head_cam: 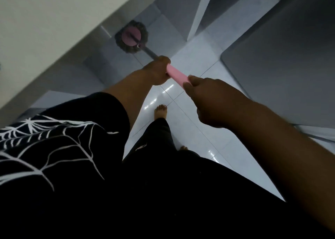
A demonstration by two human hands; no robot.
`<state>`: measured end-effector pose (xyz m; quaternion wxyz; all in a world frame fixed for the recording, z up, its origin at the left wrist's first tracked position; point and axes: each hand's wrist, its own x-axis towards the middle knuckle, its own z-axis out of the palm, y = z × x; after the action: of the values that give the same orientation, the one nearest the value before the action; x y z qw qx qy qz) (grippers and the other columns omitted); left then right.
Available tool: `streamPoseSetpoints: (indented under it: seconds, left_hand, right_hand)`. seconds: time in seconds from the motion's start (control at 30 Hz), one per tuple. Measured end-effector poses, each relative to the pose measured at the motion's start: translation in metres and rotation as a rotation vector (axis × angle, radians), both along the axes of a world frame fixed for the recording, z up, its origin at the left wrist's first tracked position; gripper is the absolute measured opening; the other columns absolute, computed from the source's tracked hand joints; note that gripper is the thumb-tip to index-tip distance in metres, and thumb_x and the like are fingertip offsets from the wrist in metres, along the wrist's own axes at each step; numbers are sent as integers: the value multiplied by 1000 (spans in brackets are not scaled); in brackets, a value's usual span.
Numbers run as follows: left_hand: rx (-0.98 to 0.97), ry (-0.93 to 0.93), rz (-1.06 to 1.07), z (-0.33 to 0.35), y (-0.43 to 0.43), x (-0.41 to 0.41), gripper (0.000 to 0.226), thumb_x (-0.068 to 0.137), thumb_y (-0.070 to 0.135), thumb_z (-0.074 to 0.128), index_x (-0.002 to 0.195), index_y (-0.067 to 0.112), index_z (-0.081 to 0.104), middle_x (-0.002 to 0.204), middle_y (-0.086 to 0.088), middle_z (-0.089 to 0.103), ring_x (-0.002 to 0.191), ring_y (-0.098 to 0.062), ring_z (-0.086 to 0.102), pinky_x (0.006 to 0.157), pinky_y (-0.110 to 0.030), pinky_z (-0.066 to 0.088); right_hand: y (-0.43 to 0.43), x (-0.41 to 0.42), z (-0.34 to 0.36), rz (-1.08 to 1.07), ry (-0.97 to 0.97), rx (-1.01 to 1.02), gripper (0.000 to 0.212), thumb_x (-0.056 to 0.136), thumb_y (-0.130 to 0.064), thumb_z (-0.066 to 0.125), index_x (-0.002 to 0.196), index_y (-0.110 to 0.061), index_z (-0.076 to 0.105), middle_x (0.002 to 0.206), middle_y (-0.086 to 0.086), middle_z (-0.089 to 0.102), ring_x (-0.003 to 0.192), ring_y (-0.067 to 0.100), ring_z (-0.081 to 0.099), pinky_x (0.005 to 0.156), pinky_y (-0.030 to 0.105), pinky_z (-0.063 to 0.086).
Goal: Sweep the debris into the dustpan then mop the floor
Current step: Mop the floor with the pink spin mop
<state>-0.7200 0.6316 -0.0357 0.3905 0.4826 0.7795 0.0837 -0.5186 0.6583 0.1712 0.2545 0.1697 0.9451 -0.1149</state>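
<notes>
Both hands on the mop [145, 50], head down by the wall [54, 21]
My left hand [157, 70] wraps the handle where the grey shaft [150, 54] meets the pink grip [176, 74], and my right hand [210, 101] curls round the grip's near end. The round mop head [126, 35] sits on the glossy tiled floor [199, 130] against the wall's base, ahead of my bare foot [160, 111]
</notes>
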Motion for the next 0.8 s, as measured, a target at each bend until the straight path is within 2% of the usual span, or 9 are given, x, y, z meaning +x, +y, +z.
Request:
streamPoseSetpoints:
  seconds: [0.17,0.33,0.5,0.67,0.8]
  left_hand:
    - [-82,90,-19,-17,32,-64,49,89,16,67,130,6,43,130,-19,54,117,-34,57,95,-40,49]
    - [-78,78,-15,-20,35,-67,47,87,19,70,124,6,46,127,-19,53,113,-34,57,94,-39,48]
    - [-75,62,5,-22,23,-29,53,87,21,69,130,7,42,132,-19,49,115,-34,55,99,-43,46]
    - [-62,52,26,-9,4,38,56,87,21,70,133,8,42,135,-17,48,117,-33,55,101,-41,46]
    - [-38,36,34,4,-24,110,57,87,24,70,135,9,42,140,-13,44,118,-32,55,101,-41,45]
  right_hand:
    - [21,-57,-29,-20,41,-16,51,87,-10,61,135,-1,45,134,19,50,92,31,61,69,30,37]
    - [25,-56,-34,-1,58,-7,59,88,-11,58,143,0,38,140,20,46,100,32,59,70,31,36]
    - [16,-22,-29,20,31,-22,57,91,-10,53,144,0,36,139,20,44,96,30,58,71,32,41]
    - [4,40,-18,50,-15,-6,54,88,-7,53,140,-4,41,138,17,47,75,22,42,63,29,32]
    - [-13,108,-4,88,-53,-4,54,88,-6,49,140,-5,40,137,16,47,87,29,59,63,28,38]
